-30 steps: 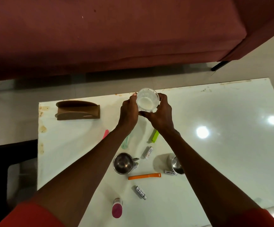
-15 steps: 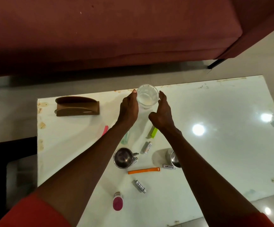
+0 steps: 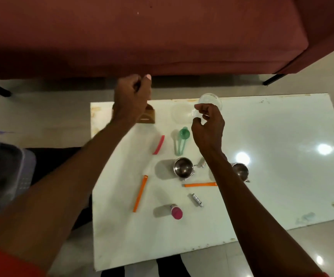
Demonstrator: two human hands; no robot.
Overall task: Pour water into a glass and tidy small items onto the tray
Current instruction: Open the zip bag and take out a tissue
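A: On the white glossy tabletop (image 3: pixel 272 136), the clear glass (image 3: pixel 210 100) stands at the far edge, with the small items scattered nearer: two steel cups (image 3: pixel 183 168), two orange strips (image 3: pixel 140 193), a pink strip (image 3: pixel 158 145), a green plastic clip (image 3: pixel 181 142), a pink-capped bottle (image 3: pixel 175 211), a small battery (image 3: pixel 196 199).

B: And the hands?

A: The left hand (image 3: pixel 131 96) hangs above the far left corner, fingers curled, holding nothing I can see. The right hand (image 3: pixel 208 126) is loosely curled just beside the glass; whether it touches it, I cannot tell.

B: Where's the tray?

A: A faint clear dish (image 3: pixel 182 114) lies left of the glass, possibly that. The brown wooden holder (image 3: pixel 148 116) sits half hidden under the left wrist.

B: So, advice?

A: Probably gather the long strips first, pinching each low, and keep sleeves away from the glass so it doesn't tip.
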